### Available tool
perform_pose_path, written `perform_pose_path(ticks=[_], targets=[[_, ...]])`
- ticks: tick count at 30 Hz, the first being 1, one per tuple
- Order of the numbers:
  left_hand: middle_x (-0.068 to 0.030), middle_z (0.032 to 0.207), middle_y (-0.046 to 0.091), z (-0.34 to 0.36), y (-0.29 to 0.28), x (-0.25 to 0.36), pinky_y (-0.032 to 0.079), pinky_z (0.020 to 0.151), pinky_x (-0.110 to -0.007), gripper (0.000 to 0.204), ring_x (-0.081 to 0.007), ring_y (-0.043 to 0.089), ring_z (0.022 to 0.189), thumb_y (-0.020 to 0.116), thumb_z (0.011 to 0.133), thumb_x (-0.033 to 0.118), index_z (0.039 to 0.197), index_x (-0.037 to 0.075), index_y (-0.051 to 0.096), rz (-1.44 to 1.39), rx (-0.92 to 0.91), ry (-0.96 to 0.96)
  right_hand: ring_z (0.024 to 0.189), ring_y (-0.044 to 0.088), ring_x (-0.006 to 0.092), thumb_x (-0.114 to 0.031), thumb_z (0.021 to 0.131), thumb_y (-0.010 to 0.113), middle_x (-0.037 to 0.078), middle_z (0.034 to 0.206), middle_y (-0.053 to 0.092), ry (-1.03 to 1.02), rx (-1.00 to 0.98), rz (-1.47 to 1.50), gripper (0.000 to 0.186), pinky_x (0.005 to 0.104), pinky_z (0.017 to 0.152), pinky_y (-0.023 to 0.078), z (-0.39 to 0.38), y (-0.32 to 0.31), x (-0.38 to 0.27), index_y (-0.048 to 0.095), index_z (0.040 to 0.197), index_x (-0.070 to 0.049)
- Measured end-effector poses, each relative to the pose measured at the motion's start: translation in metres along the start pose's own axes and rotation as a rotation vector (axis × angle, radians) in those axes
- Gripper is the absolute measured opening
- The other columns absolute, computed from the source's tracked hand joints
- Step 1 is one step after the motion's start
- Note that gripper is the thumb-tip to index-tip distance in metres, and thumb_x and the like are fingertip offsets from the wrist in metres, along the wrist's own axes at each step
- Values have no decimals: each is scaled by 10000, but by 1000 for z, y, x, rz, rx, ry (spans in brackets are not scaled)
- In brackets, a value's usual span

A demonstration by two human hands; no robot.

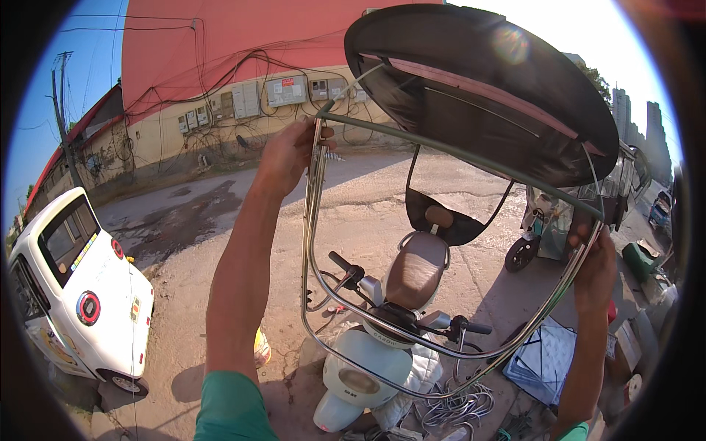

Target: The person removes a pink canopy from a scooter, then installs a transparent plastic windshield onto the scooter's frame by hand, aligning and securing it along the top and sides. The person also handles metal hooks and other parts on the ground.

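Observation:
Both my arms reach out, holding up a U-shaped frame [312,253] of bent silver metal tubes with a dark green crossbar [456,156] along its top. My left hand [288,156] is closed round its upper left corner. At the right end, my right hand [593,268] grips the tubes just below the crossbar. A dark oval canopy [485,95] slants above, with thin rods running from it to the frame's corners. Seen through the frame is a pale scooter [368,364], its headlight toward me and its brown seat [418,268] behind the handlebars.
A small white car [99,294] stands at the left. Coiled metal tubing [460,408] lies by the scooter's base, near a flat plastic-wrapped package [543,360]. A three-wheeled vehicle [548,220] is behind at right. Meter boxes [287,91] and cables line the far wall.

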State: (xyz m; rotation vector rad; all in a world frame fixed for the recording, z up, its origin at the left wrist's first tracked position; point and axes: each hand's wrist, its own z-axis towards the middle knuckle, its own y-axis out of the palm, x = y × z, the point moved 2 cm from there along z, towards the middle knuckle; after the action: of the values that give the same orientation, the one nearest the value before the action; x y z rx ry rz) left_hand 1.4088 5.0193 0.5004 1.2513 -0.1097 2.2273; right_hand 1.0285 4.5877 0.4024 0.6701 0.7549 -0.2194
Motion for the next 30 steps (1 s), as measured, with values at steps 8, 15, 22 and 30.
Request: perform_pose_path(ticks=[8,15,22,30], targets=[[-138,980,719,4,8,0,535,786,-360,299,-226,681,869,461,1124,261,1134,24,644,-64,-79,-11,923,725,177,-400,1100,555,44,1086,742,-18,-21,-17,303,306,736,600,4,-4,-3,658,1233,-148],[-115,1079,734,9,-18,-19,514,802,-377,407,-229,686,990,467,1117,366,1240,29,658,3,-63,-12,928,722,201,-411,1104,546,63,1095,739,-24,-15,5,330,313,749,590,2,2,-2,654,1229,-126],[-143,1229,711,-7,-20,-16,527,935,-432,486,-272,660,1159,468,1116,382,1355,-12,621,118,103,63,963,719,218,-450,1114,501,88,1149,740,13,-31,39,386,321,789,594,2,-4,3,648,1234,-114],[-144,1174,725,-73,-28,-39,570,886,-391,412,-257,717,1087,543,1111,306,1329,-35,615,22,265,270,1011,728,198,-477,1105,512,89,1163,743,14,117,35,481,324,824,575,-25,-42,1,633,1319,-64]])
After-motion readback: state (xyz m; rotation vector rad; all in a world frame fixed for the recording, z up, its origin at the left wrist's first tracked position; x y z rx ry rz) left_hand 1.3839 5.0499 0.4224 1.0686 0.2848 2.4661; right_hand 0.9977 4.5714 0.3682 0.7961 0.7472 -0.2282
